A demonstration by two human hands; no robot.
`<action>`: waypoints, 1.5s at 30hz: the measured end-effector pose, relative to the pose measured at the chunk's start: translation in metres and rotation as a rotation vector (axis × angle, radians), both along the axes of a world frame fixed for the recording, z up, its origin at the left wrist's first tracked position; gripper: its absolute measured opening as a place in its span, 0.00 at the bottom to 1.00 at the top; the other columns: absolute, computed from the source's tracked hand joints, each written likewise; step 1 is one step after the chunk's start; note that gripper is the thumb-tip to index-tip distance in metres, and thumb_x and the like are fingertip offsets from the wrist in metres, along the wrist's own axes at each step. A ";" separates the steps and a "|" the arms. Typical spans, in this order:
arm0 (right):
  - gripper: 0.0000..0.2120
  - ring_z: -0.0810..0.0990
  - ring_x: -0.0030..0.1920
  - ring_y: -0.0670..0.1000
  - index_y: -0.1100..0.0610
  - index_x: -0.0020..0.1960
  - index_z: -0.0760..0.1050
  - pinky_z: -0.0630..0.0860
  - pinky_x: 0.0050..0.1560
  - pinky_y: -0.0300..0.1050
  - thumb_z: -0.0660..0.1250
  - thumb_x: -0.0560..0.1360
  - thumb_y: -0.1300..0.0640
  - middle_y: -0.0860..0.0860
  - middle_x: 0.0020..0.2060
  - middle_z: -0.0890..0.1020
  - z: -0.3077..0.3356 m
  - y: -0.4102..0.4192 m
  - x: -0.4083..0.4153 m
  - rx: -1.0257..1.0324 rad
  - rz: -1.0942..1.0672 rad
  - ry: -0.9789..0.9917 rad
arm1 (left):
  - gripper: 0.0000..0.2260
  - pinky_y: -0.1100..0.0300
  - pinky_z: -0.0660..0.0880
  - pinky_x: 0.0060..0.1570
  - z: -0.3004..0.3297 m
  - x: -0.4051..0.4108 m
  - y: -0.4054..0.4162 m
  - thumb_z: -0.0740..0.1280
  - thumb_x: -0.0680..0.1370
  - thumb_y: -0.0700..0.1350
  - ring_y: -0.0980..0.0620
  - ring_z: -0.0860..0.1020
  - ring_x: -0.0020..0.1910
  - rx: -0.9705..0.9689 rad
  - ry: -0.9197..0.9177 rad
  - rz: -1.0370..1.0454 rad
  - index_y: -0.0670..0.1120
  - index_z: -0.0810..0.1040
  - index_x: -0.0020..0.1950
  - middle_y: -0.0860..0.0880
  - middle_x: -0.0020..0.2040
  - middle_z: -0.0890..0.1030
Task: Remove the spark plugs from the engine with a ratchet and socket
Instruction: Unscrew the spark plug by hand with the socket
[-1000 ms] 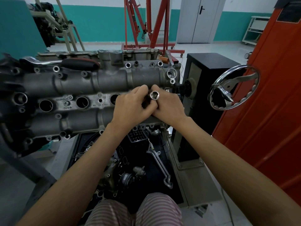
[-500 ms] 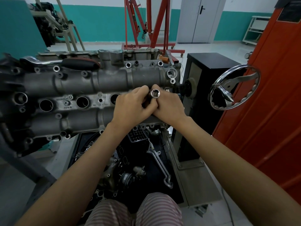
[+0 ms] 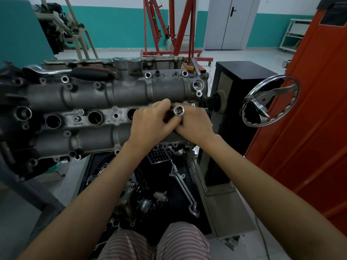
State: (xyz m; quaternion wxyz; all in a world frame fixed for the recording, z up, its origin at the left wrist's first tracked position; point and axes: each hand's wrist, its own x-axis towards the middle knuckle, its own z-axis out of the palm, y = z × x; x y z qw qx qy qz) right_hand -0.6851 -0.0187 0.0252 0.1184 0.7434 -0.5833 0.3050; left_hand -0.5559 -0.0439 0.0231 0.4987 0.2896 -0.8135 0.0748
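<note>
A ratchet (image 3: 71, 73) lay atop the engine (image 3: 90, 94); both hands, left hand (image 3: 150, 124) and right hand (image 3: 195, 124), clasped the socket (image 3: 178, 110), its open end facing up toward the camera

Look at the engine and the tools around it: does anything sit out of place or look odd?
Yes. The ratchet lies loose along the engine's far top edge, unused, while both hands hold the socket with its open end facing up, away from the plug wells.

Ahead of you stand teal-and-white walls (image 3: 116, 25); a grey door (image 3: 231, 23); a red hoist (image 3: 169, 29) on pale floor (image 3: 244, 55); an orange cabinet (image 3: 319, 109) to your right.
</note>
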 end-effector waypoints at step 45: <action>0.08 0.74 0.36 0.54 0.60 0.45 0.68 0.61 0.32 0.43 0.62 0.73 0.56 0.52 0.36 0.76 0.000 0.001 -0.001 0.016 -0.002 -0.020 | 0.11 0.61 0.63 0.23 0.001 -0.001 0.002 0.61 0.72 0.49 0.48 0.67 0.23 0.004 0.003 0.004 0.43 0.66 0.34 0.50 0.28 0.69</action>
